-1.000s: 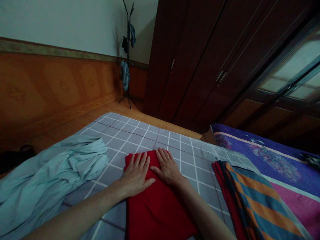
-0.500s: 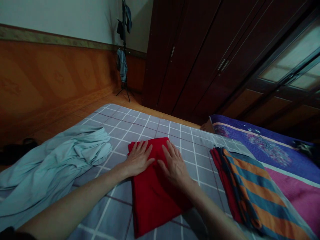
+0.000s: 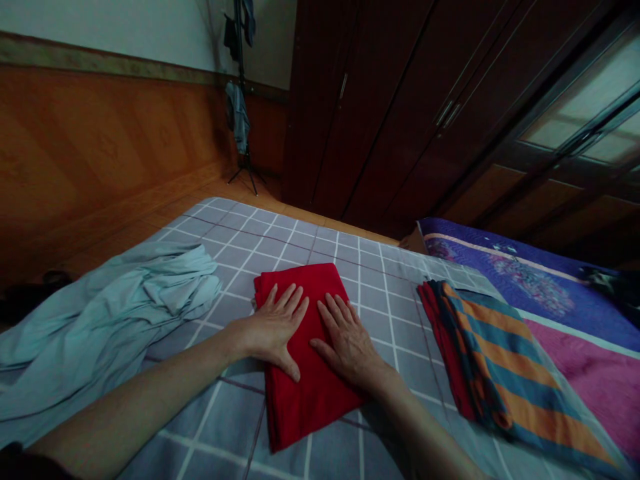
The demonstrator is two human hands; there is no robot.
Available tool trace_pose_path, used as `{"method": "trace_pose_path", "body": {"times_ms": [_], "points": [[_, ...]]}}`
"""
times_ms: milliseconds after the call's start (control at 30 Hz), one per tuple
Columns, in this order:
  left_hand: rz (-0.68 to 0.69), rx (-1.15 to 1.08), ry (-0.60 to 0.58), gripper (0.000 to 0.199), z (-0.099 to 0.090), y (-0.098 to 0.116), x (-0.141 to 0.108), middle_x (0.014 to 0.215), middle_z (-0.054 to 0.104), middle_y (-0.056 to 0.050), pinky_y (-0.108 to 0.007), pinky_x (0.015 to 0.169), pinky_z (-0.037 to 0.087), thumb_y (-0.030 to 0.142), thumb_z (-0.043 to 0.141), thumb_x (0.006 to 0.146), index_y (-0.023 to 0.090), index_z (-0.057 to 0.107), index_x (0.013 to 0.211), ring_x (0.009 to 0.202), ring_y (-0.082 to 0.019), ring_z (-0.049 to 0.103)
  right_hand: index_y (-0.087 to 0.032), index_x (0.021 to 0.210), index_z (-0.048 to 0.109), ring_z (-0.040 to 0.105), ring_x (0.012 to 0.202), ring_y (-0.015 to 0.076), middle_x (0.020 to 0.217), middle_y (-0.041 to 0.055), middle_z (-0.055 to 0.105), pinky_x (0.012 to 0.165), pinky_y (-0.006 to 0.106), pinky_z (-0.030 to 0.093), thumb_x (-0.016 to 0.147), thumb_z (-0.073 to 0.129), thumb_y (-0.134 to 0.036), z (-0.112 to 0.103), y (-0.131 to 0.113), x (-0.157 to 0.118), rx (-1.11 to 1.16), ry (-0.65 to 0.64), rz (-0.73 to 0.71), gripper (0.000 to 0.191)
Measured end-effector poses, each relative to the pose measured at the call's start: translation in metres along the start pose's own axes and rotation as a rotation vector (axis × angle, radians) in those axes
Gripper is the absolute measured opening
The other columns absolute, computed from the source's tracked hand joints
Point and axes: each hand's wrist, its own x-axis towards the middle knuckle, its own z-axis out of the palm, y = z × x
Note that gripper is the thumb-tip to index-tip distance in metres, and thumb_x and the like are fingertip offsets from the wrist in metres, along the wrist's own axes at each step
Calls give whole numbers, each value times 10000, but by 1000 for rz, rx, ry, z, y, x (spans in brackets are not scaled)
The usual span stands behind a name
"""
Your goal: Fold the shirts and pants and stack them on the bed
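Hands (image 3: pixel 275 328) (image 3: pixel 353 347) lie palms-down, side by side, on red cloth (image 3: pixel 313 390).

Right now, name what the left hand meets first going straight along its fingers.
The left hand would first cross more red cloth, then the checked sheet; it probably just misses the right hand.

Far corner: black coat rack (image 3: pixel 241 63) on splayed legs, blue-grey garment (image 3: pixel 237 117) hung low, dark item (image 3: pixel 231 39) higher. Behind: wall (image 3: pixel 100 133), pale above, orange below, patterned border strip (image 3: pixel 125 67) between. Right of rack: dark red-brown wardrobe (image 3: pixel 385 87), doors closed, slim metal handles (image 3: pixel 445 113). Farther right: pale panes (image 3: pixel 575 110) in dark frame. Beneath: purple floral quilt (image 3: pixel 530 283), pink section nearer; dark bundle (image 3: pixel 617 293) at right edge, unclear. Orange-brown floor (image 3: pixel 220 190).
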Motion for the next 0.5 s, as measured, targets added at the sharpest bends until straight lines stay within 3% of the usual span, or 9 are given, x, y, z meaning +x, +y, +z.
{"method": "trace_pose_path", "body": {"times_ms": [133, 267, 400, 500], "points": [[22, -10, -6, 1299, 0, -4, -1, 1520, -48, -280, -640, 1081, 15, 767, 621, 523, 48, 108, 1476, 1396, -408, -112, -105, 1450, 325, 141, 1416, 324, 1517, 173, 251, 1110, 534, 239, 919, 456, -478, -1, -6, -3, -20, 53, 125, 662], [41, -3, -32, 1348, -5, -2, -2, 1509, -70, -284, -650, 1076, 15, 741, 676, 473, 51, 105, 1480, 1389, -415, -122, -170, 1488, 235, 117, 1424, 298, 1540, 129, 203, 1128, 525, 211, 869, 454, -625, -3, -9, -7, 29, -33, -98, 799], [3, 26, -80, 1374, -12, 4, -4, 1498, -76, -286, -644, 1081, 11, 691, 739, 438, 40, 121, 1479, 1381, -422, -122, -76, 1469, 261, 105, 1423, 313, 1522, 195, 212, 1118, 539, 231, 896, 433, -587, -4, -16, -12, 23, -1, 20, 786], [-1, 65, -113, 1368, -15, 6, -5, 1497, -85, -281, -642, 1081, 18, 690, 732, 454, 44, 102, 1482, 1383, -409, -132, -63, 1481, 202, 76, 1425, 308, 1534, 189, 163, 1130, 529, 218, 883, 440, -606, -4, -24, -16, 51, -41, -114, 843]]}}
